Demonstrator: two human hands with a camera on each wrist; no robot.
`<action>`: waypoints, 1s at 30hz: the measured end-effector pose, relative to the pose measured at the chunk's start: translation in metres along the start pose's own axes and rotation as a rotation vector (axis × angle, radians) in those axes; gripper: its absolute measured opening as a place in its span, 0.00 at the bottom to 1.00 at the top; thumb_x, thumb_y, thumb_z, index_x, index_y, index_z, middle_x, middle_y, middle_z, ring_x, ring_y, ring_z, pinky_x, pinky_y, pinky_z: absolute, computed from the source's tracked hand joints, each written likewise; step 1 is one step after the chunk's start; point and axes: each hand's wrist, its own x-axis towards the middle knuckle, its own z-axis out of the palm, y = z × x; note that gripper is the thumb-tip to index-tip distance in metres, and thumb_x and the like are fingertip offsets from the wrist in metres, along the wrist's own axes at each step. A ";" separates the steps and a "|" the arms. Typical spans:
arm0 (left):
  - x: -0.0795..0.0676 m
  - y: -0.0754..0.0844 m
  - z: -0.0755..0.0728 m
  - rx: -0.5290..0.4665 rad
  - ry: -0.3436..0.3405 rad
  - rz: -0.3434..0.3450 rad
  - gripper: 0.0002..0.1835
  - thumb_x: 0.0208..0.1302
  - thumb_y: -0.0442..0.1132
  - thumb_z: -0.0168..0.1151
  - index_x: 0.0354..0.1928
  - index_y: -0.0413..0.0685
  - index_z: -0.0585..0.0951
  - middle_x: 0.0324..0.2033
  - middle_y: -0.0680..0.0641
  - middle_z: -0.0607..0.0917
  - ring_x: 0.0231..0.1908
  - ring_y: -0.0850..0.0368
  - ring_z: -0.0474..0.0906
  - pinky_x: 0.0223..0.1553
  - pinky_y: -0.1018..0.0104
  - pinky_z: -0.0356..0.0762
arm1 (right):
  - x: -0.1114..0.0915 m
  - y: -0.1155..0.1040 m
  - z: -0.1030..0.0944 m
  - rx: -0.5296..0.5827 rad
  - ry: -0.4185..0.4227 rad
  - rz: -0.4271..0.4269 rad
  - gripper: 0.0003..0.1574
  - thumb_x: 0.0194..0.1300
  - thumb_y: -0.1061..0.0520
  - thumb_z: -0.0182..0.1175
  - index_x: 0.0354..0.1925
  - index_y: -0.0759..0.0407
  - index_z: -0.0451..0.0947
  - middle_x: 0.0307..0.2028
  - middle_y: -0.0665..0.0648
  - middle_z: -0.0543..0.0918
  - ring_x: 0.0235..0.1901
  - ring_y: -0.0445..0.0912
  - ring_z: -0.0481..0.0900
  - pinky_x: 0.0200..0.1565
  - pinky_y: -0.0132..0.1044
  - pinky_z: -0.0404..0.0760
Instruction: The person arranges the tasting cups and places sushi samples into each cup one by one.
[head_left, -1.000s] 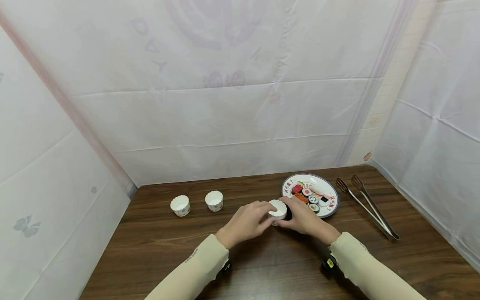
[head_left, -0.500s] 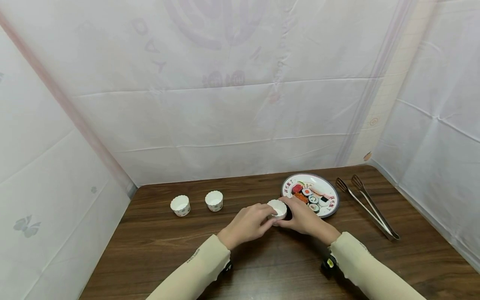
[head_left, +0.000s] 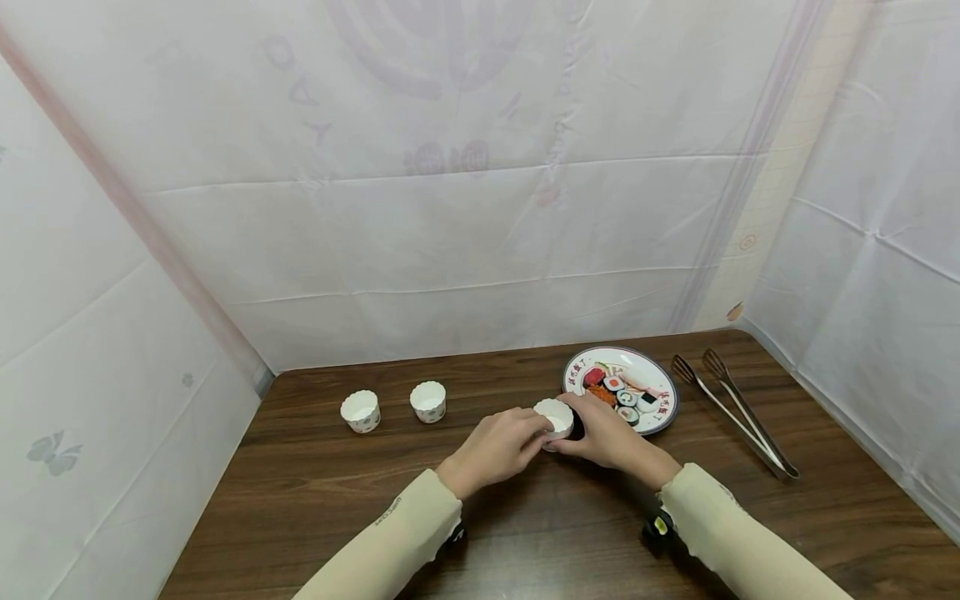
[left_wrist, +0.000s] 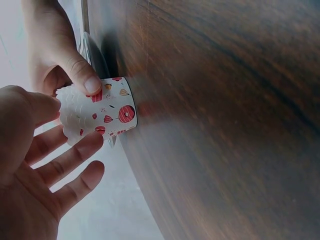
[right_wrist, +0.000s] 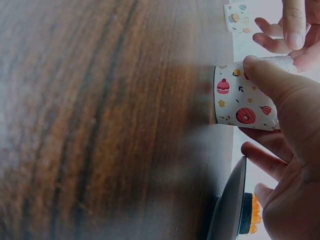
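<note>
White paper baking cups (left_wrist: 112, 110) with red printed sweets stand on the table, nested in a stack by the look of their layered scalloped rims. My right hand (head_left: 606, 433) grips the stack from the right; its thumb presses on the printed wall in both wrist views. From the left, my left hand (head_left: 498, 446) pinches the rim between thumb and index finger, while its other fingers spread along the side. How many cups are nested cannot be told. Two single paper cups, one at far left (head_left: 361, 412) and one nearer the middle (head_left: 428, 402), stand upright.
Behind my right hand lies an oval plate (head_left: 577, 365) with several sushi pieces (head_left: 626, 398). Metal tongs (head_left: 742, 421) rest right of it, jaws spread. The brown wooden table (head_left: 300, 500) meets white cloth walls (head_left: 480, 250) at the back and sides.
My left hand has shifted very slightly at the rim of the stack. The right hand, the stack and the two single cups have stayed in place.
</note>
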 end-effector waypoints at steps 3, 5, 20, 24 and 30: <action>0.001 0.000 0.000 0.015 -0.002 -0.004 0.06 0.74 0.39 0.63 0.48 0.51 0.86 0.41 0.54 0.87 0.37 0.62 0.81 0.37 0.67 0.81 | 0.000 0.000 0.000 0.005 -0.008 0.013 0.36 0.57 0.43 0.78 0.57 0.55 0.78 0.46 0.53 0.82 0.47 0.48 0.80 0.50 0.49 0.80; 0.002 0.000 0.001 0.026 -0.004 -0.010 0.06 0.74 0.38 0.63 0.48 0.51 0.85 0.40 0.54 0.87 0.36 0.62 0.82 0.37 0.67 0.81 | 0.000 -0.001 0.000 0.008 -0.013 0.018 0.35 0.57 0.43 0.78 0.56 0.56 0.78 0.47 0.53 0.82 0.47 0.48 0.80 0.50 0.50 0.80; 0.005 0.000 0.002 0.026 -0.003 -0.008 0.02 0.72 0.36 0.65 0.42 0.51 0.85 0.36 0.54 0.86 0.35 0.62 0.81 0.37 0.66 0.81 | 0.000 -0.003 -0.002 0.020 -0.017 0.023 0.36 0.56 0.43 0.78 0.56 0.57 0.77 0.47 0.54 0.83 0.47 0.48 0.80 0.51 0.50 0.80; 0.005 0.000 0.002 0.028 0.001 -0.006 0.02 0.71 0.36 0.65 0.42 0.51 0.85 0.36 0.54 0.86 0.35 0.61 0.82 0.37 0.66 0.82 | 0.001 -0.003 -0.002 0.019 -0.024 0.024 0.36 0.57 0.44 0.78 0.56 0.57 0.77 0.47 0.55 0.83 0.48 0.49 0.80 0.51 0.50 0.80; 0.005 0.000 0.003 0.037 0.002 -0.004 0.03 0.73 0.37 0.64 0.41 0.50 0.85 0.35 0.54 0.85 0.34 0.61 0.81 0.35 0.65 0.81 | 0.000 -0.003 -0.002 0.011 -0.025 0.028 0.36 0.57 0.44 0.78 0.57 0.57 0.77 0.47 0.55 0.83 0.48 0.49 0.80 0.51 0.50 0.80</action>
